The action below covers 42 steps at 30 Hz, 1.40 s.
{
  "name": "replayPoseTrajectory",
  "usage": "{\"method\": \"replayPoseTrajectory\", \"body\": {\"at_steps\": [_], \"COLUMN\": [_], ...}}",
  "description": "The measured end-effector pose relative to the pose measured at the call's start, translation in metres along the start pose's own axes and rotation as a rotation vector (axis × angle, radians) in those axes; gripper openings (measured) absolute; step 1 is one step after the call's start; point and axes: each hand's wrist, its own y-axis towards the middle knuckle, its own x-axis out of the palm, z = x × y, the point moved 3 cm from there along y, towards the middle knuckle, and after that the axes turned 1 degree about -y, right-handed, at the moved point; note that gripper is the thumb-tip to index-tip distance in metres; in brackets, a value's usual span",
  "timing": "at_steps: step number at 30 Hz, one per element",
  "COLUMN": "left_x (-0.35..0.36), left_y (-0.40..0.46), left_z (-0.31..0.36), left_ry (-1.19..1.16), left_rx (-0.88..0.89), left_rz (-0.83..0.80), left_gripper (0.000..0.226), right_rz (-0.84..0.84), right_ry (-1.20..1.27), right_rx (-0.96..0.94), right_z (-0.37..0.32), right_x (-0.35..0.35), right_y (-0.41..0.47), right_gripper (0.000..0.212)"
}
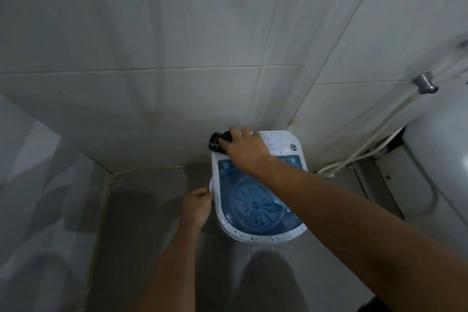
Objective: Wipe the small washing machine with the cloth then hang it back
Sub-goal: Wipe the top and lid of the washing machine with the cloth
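Down in a tiled corner just right of the frame's centre, a small white washing machine speckled with black dots (pixel 258 185) stands on the grey floor (pixel 141 205), its translucent blue lid (pixel 255 200) showing the ribbed pulsator beneath. The person's right hand (pixel 244 149) reaches across from the lower right of the frame, fingers curled and pressing a dark bunched cloth (pixel 218 143) onto the upper-left corner of the machine's top, close to the white tiled wall (pixel 152 45). The left hand (pixel 196 208), coming up from the bottom centre, is closed in a pinch on the machine's left rim. A round silver button (pixel 293 146) sits on the control panel toward the upper right of the machine. At the right edge of the frame a white hose (pixel 374 144) runs from a metal wall fitting (pixel 426 83) down toward the floor behind the machine.
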Motion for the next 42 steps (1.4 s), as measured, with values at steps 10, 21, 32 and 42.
{"method": "replayPoseTrajectory", "body": {"at_steps": [10,21,32,42], "left_x": [0.001,0.002,0.003,0.001], "left_y": [-0.001,0.001,0.004,0.004], "left_z": [0.001,0.003,-0.001,-0.002], "left_ry": [-0.006,-0.009,0.000,-0.005], "left_rx": [0.000,0.004,-0.021,-0.023], "left_rz": [0.025,0.051,0.047,0.023], "left_gripper": [0.023,0.023,0.022,0.023], "right_rz": [0.007,-0.040,-0.015,0.026], "right_ry": [0.002,0.102,0.047,0.136], "right_rx": [-0.100,0.237,0.149,0.044], "right_z": [-0.020,0.049,0.022,-0.007], "right_x": [0.011,0.016,0.017,0.038], "right_y": [-0.018,0.003,-0.039,-0.055], "right_gripper": [0.048,0.045,0.054,0.060]}}
